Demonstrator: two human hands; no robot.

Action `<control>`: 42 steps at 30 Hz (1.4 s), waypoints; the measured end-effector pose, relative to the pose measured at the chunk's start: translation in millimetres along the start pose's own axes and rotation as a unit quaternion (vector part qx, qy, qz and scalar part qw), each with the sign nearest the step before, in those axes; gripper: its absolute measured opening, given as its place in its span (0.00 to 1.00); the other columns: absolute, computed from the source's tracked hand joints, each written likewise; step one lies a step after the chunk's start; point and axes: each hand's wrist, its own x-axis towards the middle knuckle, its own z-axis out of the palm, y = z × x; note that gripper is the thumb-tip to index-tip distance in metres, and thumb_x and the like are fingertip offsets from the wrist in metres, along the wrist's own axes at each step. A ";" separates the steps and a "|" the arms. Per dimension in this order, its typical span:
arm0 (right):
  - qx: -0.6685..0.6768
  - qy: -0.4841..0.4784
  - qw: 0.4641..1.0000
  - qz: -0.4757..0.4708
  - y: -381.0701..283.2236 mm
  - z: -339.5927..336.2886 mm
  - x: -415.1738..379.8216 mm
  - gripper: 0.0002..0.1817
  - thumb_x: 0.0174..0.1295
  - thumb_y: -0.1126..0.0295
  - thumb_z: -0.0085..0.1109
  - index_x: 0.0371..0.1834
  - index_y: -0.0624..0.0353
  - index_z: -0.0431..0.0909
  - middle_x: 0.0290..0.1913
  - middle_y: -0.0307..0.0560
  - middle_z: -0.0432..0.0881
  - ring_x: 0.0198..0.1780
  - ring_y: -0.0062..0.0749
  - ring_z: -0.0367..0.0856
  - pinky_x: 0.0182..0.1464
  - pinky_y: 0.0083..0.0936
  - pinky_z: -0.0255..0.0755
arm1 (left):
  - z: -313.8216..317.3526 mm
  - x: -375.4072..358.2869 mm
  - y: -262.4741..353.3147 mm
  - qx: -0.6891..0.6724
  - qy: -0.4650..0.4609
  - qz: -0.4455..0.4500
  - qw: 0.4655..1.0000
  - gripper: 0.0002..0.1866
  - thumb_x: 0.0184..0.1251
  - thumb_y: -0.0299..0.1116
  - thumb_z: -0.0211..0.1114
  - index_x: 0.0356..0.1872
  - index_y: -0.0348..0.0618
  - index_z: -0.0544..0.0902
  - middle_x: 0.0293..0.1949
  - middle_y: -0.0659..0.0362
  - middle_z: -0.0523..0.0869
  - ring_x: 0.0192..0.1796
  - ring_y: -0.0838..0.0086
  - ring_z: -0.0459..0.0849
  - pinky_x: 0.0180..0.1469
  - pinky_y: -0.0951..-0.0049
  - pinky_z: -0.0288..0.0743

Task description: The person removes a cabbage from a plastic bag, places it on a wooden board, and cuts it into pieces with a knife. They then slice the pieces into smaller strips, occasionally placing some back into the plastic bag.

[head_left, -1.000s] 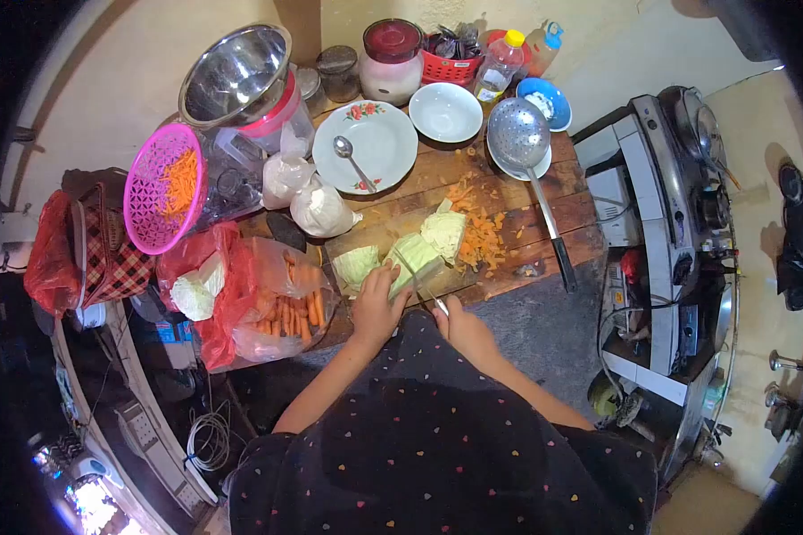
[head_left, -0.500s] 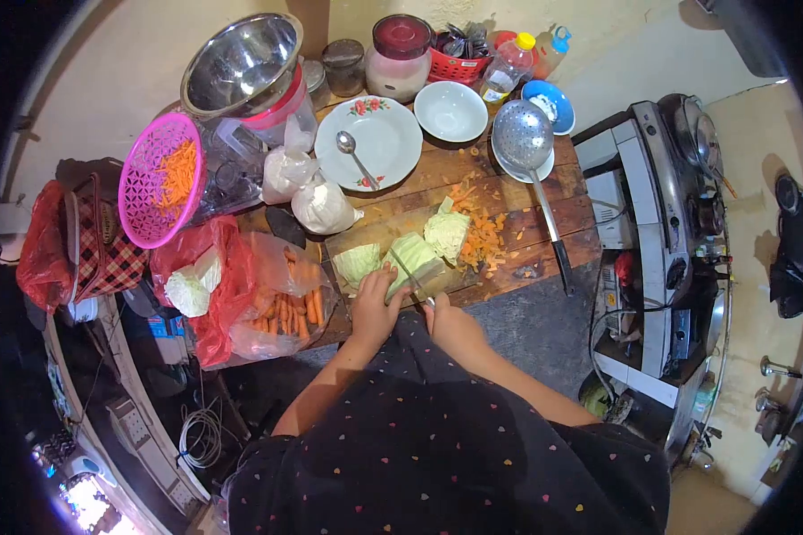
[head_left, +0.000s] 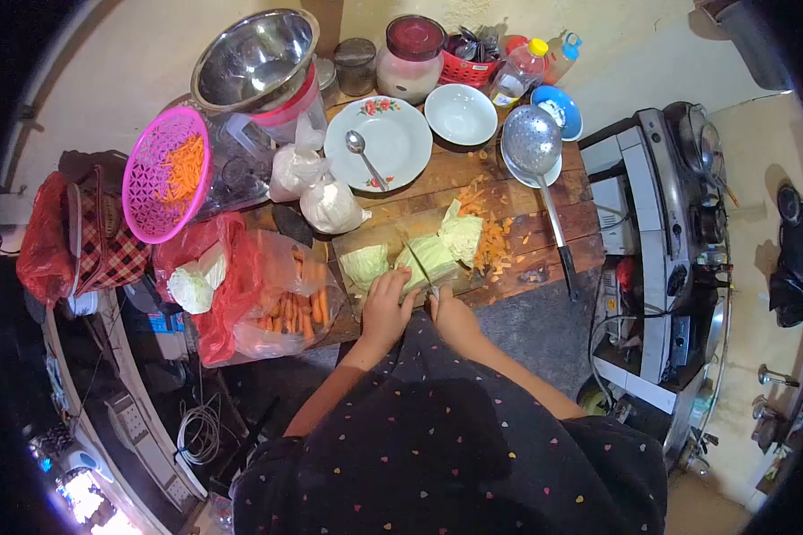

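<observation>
My right hand [head_left: 455, 321] is wrapped round the handle of a knife [head_left: 418, 259], whose blade lies across a pale green cabbage piece [head_left: 433, 255] on a cutting board [head_left: 366, 235]. On the left side of that piece rest the fingers of my left hand [head_left: 385, 310], holding it beside the blade. A second cabbage piece [head_left: 364, 264] lies to the left on the board. To the right sits another cabbage chunk [head_left: 460, 237], touching chopped carrot bits [head_left: 492, 245]. My fingers hide most of the knife handle.
Left of the board are a bag of whole carrots [head_left: 285, 308], a red bag [head_left: 223, 267] with cabbage on it, and a pink basket [head_left: 132, 192] of cut carrot. Behind stand a plate [head_left: 410, 147] with a spoon and a white bowl [head_left: 460, 116]. A skimmer [head_left: 533, 143] lies right.
The whole view has shifted slightly to the right. The knife and my right hand sit a little closer to my left hand, with the blade still at the middle cabbage piece.
</observation>
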 end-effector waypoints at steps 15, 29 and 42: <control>0.058 -0.006 0.998 -0.025 25.5 19.8 11.7 0.15 0.70 0.61 0.44 0.45 0.65 0.64 0.30 0.70 0.80 0.35 0.65 0.80 0.37 0.56 0.70 | 13.9 -5.8 -3.9 0.028 -0.009 -0.013 0.999 0.18 0.58 0.29 0.67 0.49 0.36 0.77 0.48 0.50 0.80 0.53 0.55 0.77 0.55 0.61 0.71; 0.034 0.019 0.999 -0.018 57.2 50.4 11.3 0.17 0.69 0.58 0.47 0.45 0.63 0.63 0.26 0.69 0.79 0.30 0.67 0.79 0.31 0.56 0.71 | 10.4 -11.9 1.5 0.039 -0.015 0.041 0.998 0.17 0.59 0.28 0.66 0.49 0.36 0.76 0.46 0.49 0.79 0.51 0.53 0.76 0.53 0.60 0.70; 0.047 -0.050 0.997 -0.037 92.0 9.5 -27.8 0.19 0.69 0.55 0.47 0.49 0.60 0.65 0.32 0.68 0.81 0.36 0.67 0.80 0.38 0.55 0.71 | -3.1 -5.5 -9.8 0.025 -0.011 -0.026 0.999 0.24 0.56 0.33 0.69 0.51 0.34 0.72 0.51 0.44 0.75 0.55 0.50 0.74 0.57 0.59 0.69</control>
